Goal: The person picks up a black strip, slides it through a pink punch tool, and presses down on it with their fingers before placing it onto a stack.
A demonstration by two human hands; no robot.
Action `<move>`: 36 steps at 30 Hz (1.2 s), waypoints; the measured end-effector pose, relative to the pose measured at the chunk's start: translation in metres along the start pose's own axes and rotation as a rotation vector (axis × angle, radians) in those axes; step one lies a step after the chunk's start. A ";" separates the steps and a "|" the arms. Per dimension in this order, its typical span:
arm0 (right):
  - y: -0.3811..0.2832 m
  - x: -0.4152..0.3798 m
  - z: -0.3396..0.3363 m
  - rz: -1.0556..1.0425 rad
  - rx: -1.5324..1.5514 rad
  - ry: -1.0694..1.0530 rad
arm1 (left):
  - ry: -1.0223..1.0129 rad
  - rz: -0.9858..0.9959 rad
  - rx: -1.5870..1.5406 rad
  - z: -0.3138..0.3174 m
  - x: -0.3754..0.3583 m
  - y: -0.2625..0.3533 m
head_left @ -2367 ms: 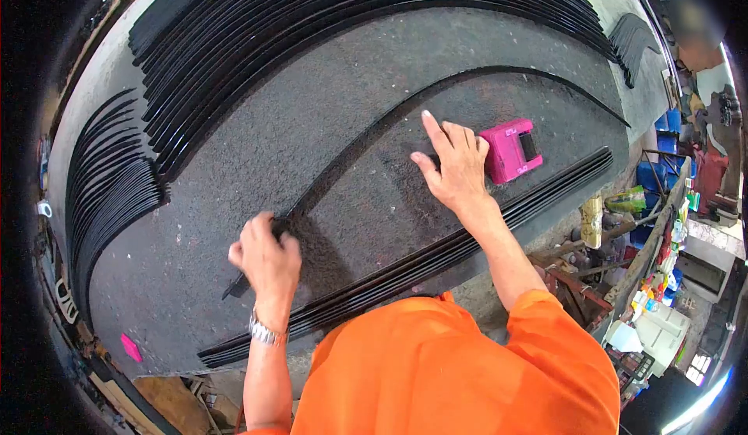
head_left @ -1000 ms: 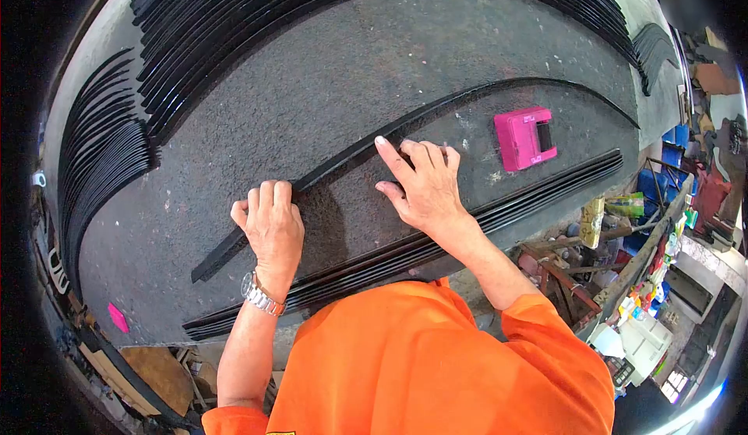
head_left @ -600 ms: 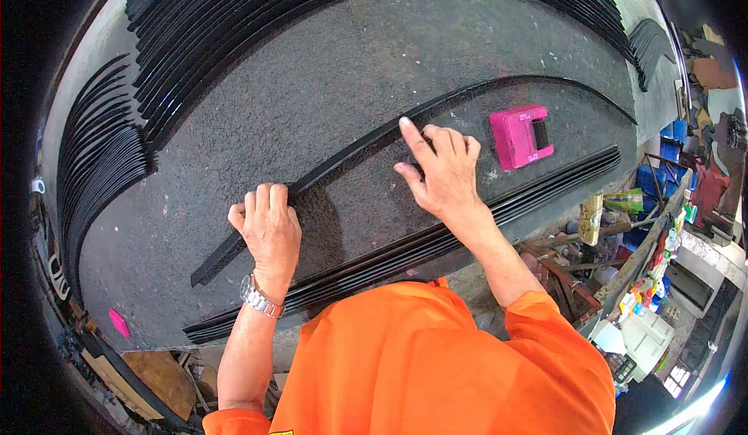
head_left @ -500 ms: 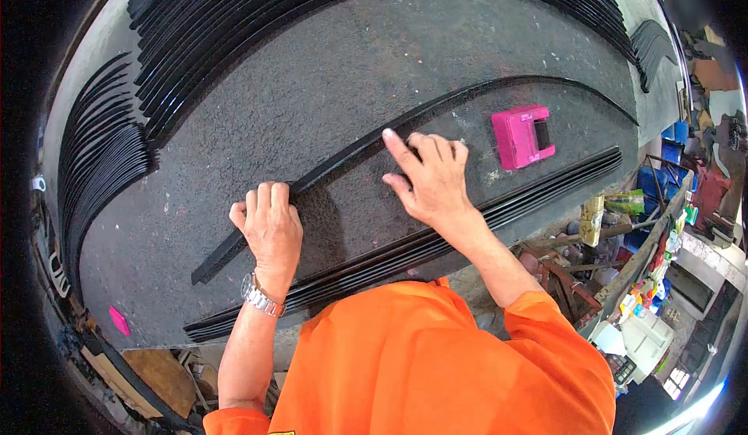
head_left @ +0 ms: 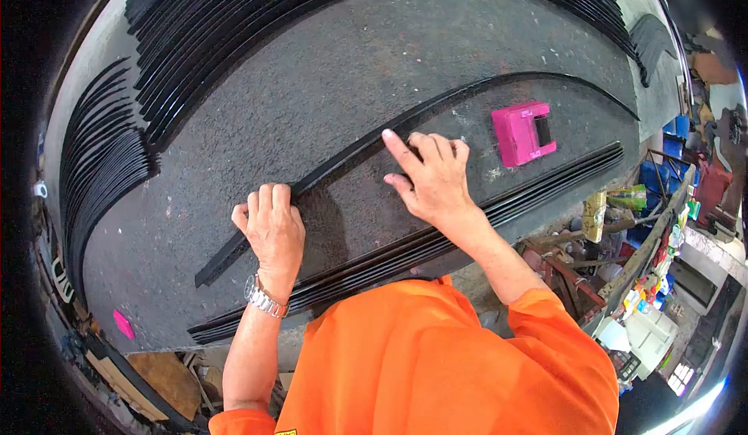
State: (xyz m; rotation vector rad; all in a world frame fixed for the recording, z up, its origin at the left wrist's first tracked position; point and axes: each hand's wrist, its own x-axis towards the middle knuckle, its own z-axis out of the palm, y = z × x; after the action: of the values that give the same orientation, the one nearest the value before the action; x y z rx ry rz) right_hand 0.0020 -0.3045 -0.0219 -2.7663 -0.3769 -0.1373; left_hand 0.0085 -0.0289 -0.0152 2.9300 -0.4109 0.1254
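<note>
A long, thin black strip [head_left: 460,89], curved toward its right end, lies across the dark worktable [head_left: 280,92]. My left hand [head_left: 273,224] is closed over the strip's lower left part, with the fingers curled down on it and a metal watch on the wrist. Farther along, the index fingertip of my right hand [head_left: 432,178] touches the strip's near edge. The thumb of that hand stands apart from the index finger, the other fingers are loosely bent, and nothing is gripped. Several straight black strips [head_left: 538,182] lie bundled along the table's near edge, beneath my right forearm.
A pink box-like object [head_left: 518,135] with a dark insert sits right of my right hand. Rows of curved black strips [head_left: 226,37] fill the far side, and more [head_left: 97,146] lie at the left. A small pink piece [head_left: 123,323] rests near the left corner. Clutter stands beyond the right edge.
Both hands keep their places on the strip. The view has shifted very slightly; nothing is taken up or let go.
</note>
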 end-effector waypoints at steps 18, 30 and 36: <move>0.020 0.000 -0.007 0.060 -0.042 0.076 | -0.016 -0.002 0.074 0.002 -0.002 0.001; 0.048 0.006 -0.014 0.177 -0.056 0.142 | -0.023 0.008 0.072 0.002 -0.003 0.002; 0.005 -0.001 -0.001 0.041 0.063 0.067 | 0.001 -0.003 0.064 0.004 -0.003 0.002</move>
State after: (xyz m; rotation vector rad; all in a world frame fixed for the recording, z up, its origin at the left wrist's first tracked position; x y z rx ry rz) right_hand 0.0025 -0.3094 -0.0229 -2.6976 -0.3012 -0.2039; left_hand 0.0049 -0.0311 -0.0191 2.9934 -0.4097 0.1421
